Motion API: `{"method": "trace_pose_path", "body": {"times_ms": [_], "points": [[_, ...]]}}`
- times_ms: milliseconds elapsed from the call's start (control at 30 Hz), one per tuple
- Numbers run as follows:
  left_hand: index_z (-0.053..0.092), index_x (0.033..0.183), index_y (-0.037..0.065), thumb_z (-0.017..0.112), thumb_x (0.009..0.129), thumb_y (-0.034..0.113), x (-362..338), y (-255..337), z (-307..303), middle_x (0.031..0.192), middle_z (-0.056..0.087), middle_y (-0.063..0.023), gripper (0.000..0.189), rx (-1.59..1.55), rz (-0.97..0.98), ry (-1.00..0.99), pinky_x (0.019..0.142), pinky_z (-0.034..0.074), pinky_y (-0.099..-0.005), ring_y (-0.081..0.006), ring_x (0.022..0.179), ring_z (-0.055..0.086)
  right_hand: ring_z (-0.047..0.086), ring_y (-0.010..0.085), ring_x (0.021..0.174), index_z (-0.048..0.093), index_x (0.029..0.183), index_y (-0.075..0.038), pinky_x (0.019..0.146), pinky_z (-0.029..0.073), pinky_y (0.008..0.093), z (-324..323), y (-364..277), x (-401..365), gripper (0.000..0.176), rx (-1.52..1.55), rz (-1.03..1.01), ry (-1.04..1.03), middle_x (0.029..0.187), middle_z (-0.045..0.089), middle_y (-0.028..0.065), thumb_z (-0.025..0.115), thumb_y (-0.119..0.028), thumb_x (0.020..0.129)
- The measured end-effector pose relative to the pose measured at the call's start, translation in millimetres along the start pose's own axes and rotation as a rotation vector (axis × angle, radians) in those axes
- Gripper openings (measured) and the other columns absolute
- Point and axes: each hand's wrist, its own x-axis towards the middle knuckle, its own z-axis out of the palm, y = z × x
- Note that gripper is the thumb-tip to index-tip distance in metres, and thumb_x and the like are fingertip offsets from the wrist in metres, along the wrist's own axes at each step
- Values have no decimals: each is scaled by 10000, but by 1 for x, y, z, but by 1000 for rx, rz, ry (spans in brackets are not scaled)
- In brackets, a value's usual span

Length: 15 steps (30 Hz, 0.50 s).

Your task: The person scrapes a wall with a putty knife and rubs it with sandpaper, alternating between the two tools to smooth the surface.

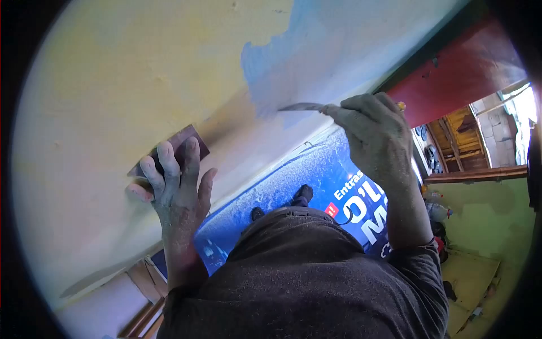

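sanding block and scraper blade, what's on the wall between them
Nothing but bare wall: yellow paint running into a blue-grey patch by the scraper blade, shown in the head view.

A blue printed sheet (293,186) covers the floor; a red door (457,73) stands open; plastic bottles (437,206) sit beside a green wall (485,220).

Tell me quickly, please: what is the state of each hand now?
Left hand: open, fingers flat on a dark rectangular pad against the wall.
Right hand: closed grip around a scraper, blade on the wall.
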Motion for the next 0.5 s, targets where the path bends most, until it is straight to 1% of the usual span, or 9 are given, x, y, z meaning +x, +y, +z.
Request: {"method": "trace_pose_path", "body": {"times_ms": [100, 133, 233, 267, 300, 367, 433, 500], "points": [[511, 1685, 222, 766, 1009, 555, -1, 3, 4, 1762, 312, -259, 795, 14, -24, 14, 1128, 227, -788, -591, 1518, 300, 635, 169, 893, 870, 1147, -167, 785, 568, 335, 14, -1, -3, 307, -8, -30, -103, 972, 695, -26, 749, 8, 925], [508, 1688, 225, 774, 1003, 553, -2, 3, 4, 1766, 308, -257, 804, -9, -25, 6, 1125, 230, -789, -590, 1518, 300, 638, 163, 888, 871, 1159, -165, 771, 565, 329, 23, 2, -8, 320, 8, -56, -141, 984, 707, -29, 752, 9, 918], [499, 1696, 231, 802, 984, 541, -1, 1, 5, 1774, 301, -254, 834, -56, -29, -2, 1112, 245, -782, -584, 1512, 309, 643, 169, 873, 871, 1147, -159, 763, 567, 334, 10, 6, -10, 309, -39, -50, -76, 987, 711, -17, 746, 11, 922], [495, 1699, 232, 813, 976, 535, -2, 1, 5, 1774, 303, -254, 846, -59, -31, -3, 1105, 254, -773, -581, 1508, 316, 644, 169, 866, 867, 1160, -165, 761, 568, 331, -5, 4, -3, 318, -62, -34, -26, 986, 712, -14, 741, 11, 927], [491, 1702, 234, 825, 969, 528, -3, 1, 4, 1773, 305, -255, 858, -61, -30, -7, 1098, 264, -764, -577, 1503, 324, 660, 175, 878, 860, 1172, -160, 763, 573, 341, -9, 3, -1, 317, -15, 1, 25, 985, 712, -9, 725, 8, 939], [495, 1703, 234, 839, 958, 514, -3, 3, 7, 1777, 301, -257, 868, -69, -35, 23, 1107, 255, -757, -579, 1517, 315, 677, 184, 910, 854, 1178, -152, 789, 575, 355, 5, -2, -11, 303, -59, -17, -53, 984, 711, -3, 718, -2, 952], [498, 1701, 233, 839, 956, 514, -1, 3, 9, 1781, 292, -257, 866, -107, -36, 49, 1111, 247, -758, -581, 1513, 313, 685, 189, 925, 855, 1168, -149, 819, 574, 366, 37, -1, -25, 287, 33, -34, -211, 979, 708, 1, 715, -11, 959], [510, 1687, 226, 832, 961, 512, 2, 1, 1, 1765, 312, -260, 844, -121, -22, 14, 1083, 270, -741, -569, 1477, 340, 684, 202, 929, 854, 1159, -149, 840, 576, 389, 34, 1, -28, 272, 0, -9, -154, 1008, 724, 5, 739, -22, 948]]}}
